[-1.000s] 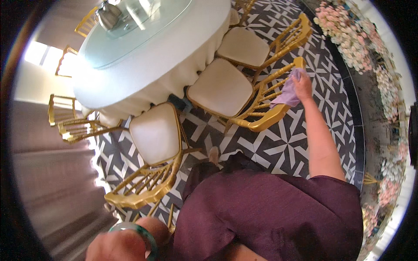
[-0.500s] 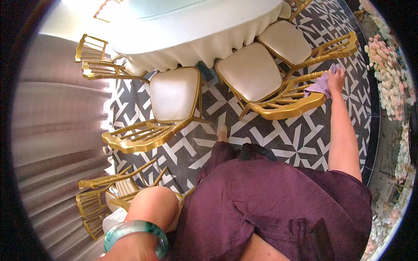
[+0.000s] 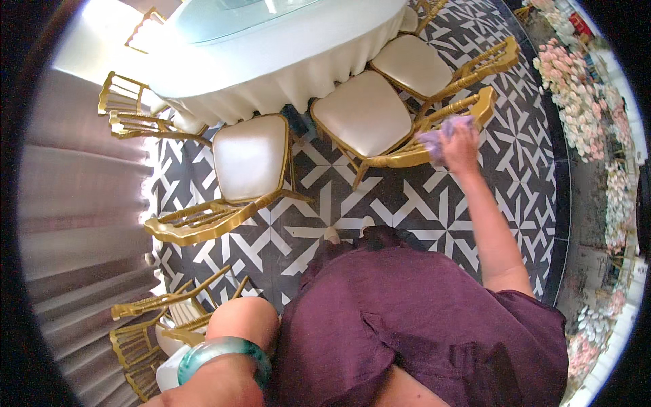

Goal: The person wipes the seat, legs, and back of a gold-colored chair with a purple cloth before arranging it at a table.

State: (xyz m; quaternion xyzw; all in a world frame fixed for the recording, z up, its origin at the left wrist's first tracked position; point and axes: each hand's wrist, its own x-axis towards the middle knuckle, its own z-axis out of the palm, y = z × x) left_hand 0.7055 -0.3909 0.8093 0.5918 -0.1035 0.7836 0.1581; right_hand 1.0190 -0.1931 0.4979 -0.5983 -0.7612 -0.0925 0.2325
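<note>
My right hand (image 3: 461, 150) is closed on a crumpled lilac cloth (image 3: 434, 144), pressed against the gold backrest of a chair with a pale padded seat (image 3: 363, 114). The cloth lies over the top rail (image 3: 400, 160), hiding part of it and the fingertips. At the lower left my left arm is bent close to my body, with a green and white bangle (image 3: 193, 363) round the wrist. Only the wrist and part of my left hand (image 3: 217, 390) show at the picture's lower edge; its fingers are out of sight.
A table with a white cloth (image 3: 271, 91) and a glass top (image 3: 237, 24) stands ahead. Gold chairs surround it, one (image 3: 247, 159) nearer left, another (image 3: 413, 64) beyond mine. Grey curtains (image 3: 81, 203) hang left, more chairs (image 3: 139, 342) stand below them, and pink-white flowers (image 3: 573, 102) line the right.
My right hand has moved with the cloth from the rail's far right end leftward along the chair's back. The view has shifted slightly. My left arm stays bent at the lower left.
</note>
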